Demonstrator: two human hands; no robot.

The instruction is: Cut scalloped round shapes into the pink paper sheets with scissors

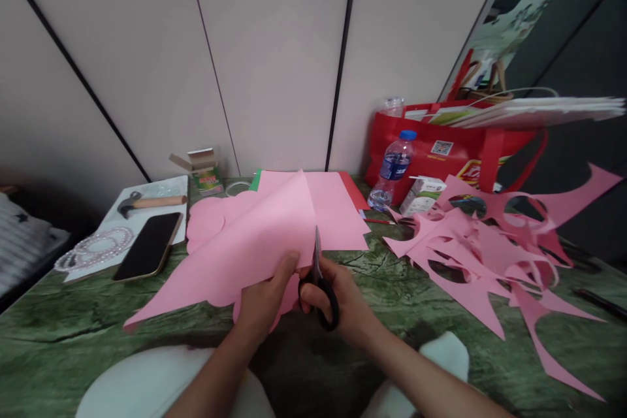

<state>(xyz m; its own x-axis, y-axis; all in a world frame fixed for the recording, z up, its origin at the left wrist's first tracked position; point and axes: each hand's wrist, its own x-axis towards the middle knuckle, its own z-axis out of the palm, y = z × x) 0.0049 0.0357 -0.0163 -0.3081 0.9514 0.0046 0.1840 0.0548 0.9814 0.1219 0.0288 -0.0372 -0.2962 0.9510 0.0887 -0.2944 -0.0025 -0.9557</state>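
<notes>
A large sheet of pink paper (245, 235) is held up at a slant by my left hand (267, 290), its thumb lying on top near the lower right edge. In my right hand (343, 300) are scissors (326, 300) with black handles, fingers through the loops. Their blades point away from me and lie against the right edge of the sheet; how far they are parted is hard to see. Rounded pink cutouts (206, 221) lie beneath and to the left of the sheet. Behind it rests a stack of pink paper (337, 209).
Pink paper scraps (470, 248) are heaped at the right. A water bottle (393, 170), a small carton (424, 194) and a red bag (450, 157) stand behind them. At the left lie a phone (148, 246), a hammer (151, 202) and bead strands (98, 248); an opened small box (206, 173) is near the wall.
</notes>
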